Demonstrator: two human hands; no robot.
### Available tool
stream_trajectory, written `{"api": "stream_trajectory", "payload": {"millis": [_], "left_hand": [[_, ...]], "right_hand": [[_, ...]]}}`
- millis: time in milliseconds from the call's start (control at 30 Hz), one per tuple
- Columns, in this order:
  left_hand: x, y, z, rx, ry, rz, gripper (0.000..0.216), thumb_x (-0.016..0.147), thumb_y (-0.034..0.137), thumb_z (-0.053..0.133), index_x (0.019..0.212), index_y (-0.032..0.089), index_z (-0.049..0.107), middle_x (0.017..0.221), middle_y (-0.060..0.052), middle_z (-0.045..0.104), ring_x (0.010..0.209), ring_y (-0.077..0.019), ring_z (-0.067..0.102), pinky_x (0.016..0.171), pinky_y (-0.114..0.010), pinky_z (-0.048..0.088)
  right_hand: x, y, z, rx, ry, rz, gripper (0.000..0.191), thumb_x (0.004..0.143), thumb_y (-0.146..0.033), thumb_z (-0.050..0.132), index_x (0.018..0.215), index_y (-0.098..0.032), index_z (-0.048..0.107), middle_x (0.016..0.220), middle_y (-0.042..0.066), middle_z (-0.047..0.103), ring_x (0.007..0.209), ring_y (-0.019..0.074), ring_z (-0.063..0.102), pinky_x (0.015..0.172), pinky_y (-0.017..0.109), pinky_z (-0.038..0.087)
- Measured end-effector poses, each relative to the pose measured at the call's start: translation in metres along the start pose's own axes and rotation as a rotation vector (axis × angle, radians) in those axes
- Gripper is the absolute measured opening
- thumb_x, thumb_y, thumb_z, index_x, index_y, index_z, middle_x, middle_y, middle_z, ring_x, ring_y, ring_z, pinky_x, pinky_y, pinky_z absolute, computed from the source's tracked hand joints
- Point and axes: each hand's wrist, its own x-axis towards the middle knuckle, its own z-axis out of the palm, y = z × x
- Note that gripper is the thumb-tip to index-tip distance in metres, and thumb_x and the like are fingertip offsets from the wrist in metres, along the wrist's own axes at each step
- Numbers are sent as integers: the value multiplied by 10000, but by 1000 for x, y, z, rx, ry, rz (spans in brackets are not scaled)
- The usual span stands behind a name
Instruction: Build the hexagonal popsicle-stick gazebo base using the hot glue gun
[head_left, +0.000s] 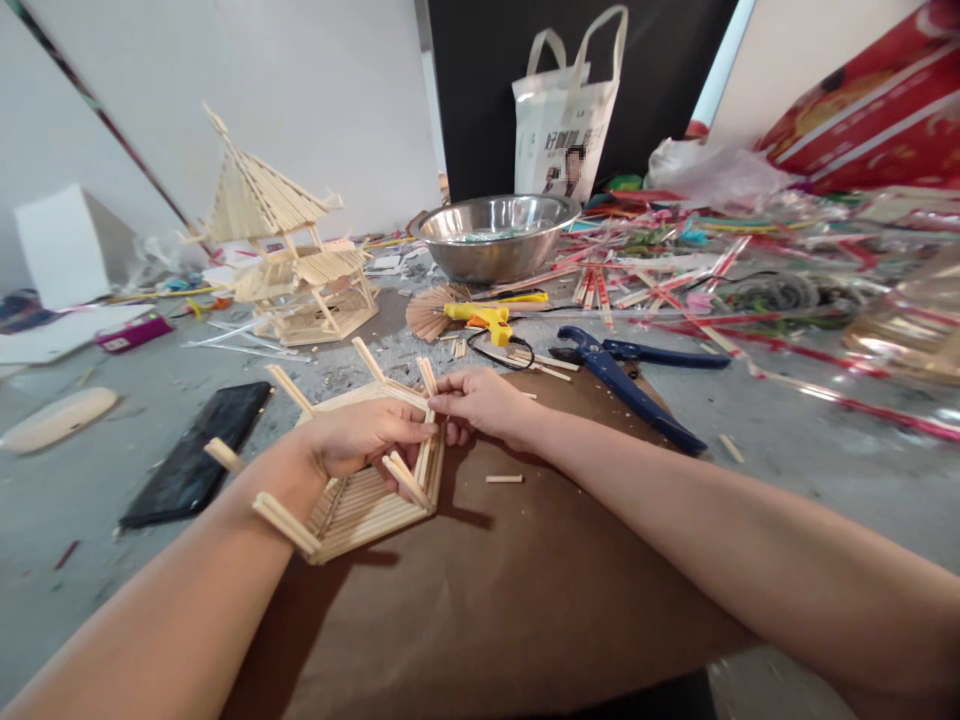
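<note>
A hexagonal base of thin wooden sticks (375,522) lies on a brown board, with short paired-stick posts rising from its corners. My left hand (369,435) reaches across the base, thumb and fingers closed on a wooden stick (424,455) along its right side. Close beside it, my right hand (476,400) pinches at the same side, near the foot of a corner post (427,375). Part of the stick and several fingertips are hidden behind the hands. One short cut stick (504,479) lies on the board to the right.
Beyond the hands are a yellow glue gun (491,322), blue-handled cutters (622,375) and a metal bowl (495,240). A stick pavilion model (281,250) stands at the back left, near a black phone (199,455). Plastic-wrapped strips (660,270) clutter the right; the brown board (525,600) is in front.
</note>
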Motion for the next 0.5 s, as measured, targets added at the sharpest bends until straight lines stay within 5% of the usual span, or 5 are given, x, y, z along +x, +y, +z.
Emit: {"api": "stream_trajectory", "payload": {"millis": [500], "left_hand": [[0, 1, 0, -17, 4, -6, 318, 695, 447, 549, 778, 141, 531, 553, -11, 590, 484, -156, 581, 395, -218, 404]], "right_hand": [[0, -4, 7, 242, 87, 111, 119, 736, -58, 483, 648, -125, 525, 346, -65, 480, 311, 46, 446, 333, 139, 387]]}}
